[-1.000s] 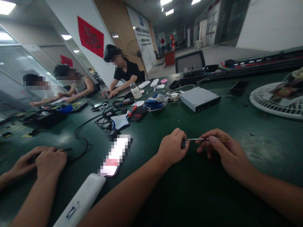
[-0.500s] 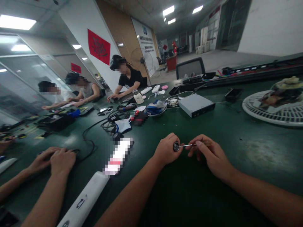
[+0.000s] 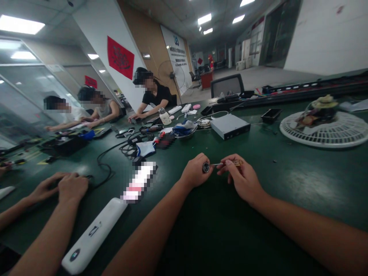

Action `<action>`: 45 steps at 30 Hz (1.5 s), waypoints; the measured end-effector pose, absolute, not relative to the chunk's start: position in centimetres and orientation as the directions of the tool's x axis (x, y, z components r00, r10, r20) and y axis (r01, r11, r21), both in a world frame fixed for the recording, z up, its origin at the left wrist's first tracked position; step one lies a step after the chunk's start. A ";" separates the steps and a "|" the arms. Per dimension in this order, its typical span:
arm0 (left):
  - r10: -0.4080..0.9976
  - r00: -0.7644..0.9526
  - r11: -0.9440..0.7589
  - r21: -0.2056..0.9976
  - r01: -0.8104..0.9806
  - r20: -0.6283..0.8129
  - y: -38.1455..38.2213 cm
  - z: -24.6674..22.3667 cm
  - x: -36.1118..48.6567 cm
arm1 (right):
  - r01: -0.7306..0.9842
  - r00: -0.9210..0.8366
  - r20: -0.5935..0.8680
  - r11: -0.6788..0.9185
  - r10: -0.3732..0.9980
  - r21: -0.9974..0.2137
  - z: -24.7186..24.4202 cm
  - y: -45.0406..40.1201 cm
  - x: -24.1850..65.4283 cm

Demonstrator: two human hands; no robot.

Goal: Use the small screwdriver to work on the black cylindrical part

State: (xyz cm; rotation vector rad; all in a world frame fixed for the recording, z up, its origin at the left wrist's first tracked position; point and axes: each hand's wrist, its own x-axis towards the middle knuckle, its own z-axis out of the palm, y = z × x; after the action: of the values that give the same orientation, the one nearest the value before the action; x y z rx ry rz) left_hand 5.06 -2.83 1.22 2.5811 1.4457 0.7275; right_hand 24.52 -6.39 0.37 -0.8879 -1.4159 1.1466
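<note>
Left hand (image 3: pixel 194 171) is clamping its fingers on a dark round part (image 3: pixel 206 167); the fingers of the right hand (image 3: pixel 243 178) are pinching a wood-handled screwdriver (image 3: pixel 227 164), shaft touching the part.

Free passage over the green mat (image 3: pixel 299 180) ahead of both hands, up to the grey box (image 3: pixel 230 126); phone (image 3: pixel 139 182) near left hand (image 3: pixel 195 171); round fan grille (image 3: pixel 323 134) well beyond right hand (image 3: pixel 244 178).

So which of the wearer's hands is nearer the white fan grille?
The right hand is nearer, below and left of the fan grille; the left hand lies further left.
</note>
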 end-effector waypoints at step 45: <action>0.811 0.514 -0.579 0.258 0.773 0.279 -1.7 -0.1 1.9 | 0.046 -0.208 0.191 0.205 0.959 -0.978 -1.1 -5.7 23.4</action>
State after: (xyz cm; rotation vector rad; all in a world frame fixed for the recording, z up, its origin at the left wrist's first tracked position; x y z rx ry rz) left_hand 1.91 -1.68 -0.07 2.6446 1.3885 0.5691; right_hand 23.38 -5.74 -1.05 -1.0028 -1.4960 1.1695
